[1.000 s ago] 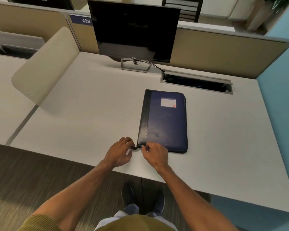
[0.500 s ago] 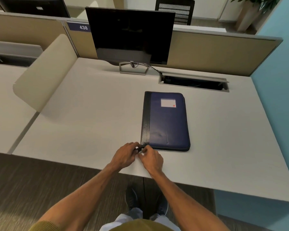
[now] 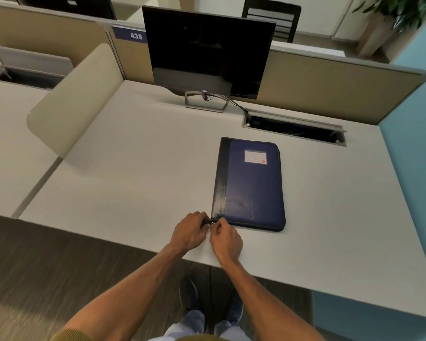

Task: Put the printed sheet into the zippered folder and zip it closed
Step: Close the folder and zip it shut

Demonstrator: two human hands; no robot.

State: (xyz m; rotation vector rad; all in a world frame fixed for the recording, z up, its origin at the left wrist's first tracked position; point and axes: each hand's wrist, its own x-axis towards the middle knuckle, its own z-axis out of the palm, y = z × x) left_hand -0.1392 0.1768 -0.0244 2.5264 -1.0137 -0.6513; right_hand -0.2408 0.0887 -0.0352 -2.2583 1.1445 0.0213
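Note:
A dark blue zippered folder (image 3: pixel 252 185) with a black spine strip and a small white label lies flat and closed on the light desk (image 3: pixel 133 168). My left hand (image 3: pixel 190 231) and my right hand (image 3: pixel 225 238) meet at its near left corner. The right fingers pinch a small metal zipper pull (image 3: pixel 213 224). The left fingers grip the black corner of the folder beside it. No printed sheet shows anywhere.
A black monitor (image 3: pixel 207 52) on a stand sits at the back of the desk, its cable running to an open cable hatch (image 3: pixel 293 129). A beige divider panel (image 3: pixel 76 99) stands to the left. The desk's front edge lies just below my hands.
The view has shifted a little. Both hands stay together at the folder's near left corner, with the right hand now pinching the zipper pull close against the left fingers.

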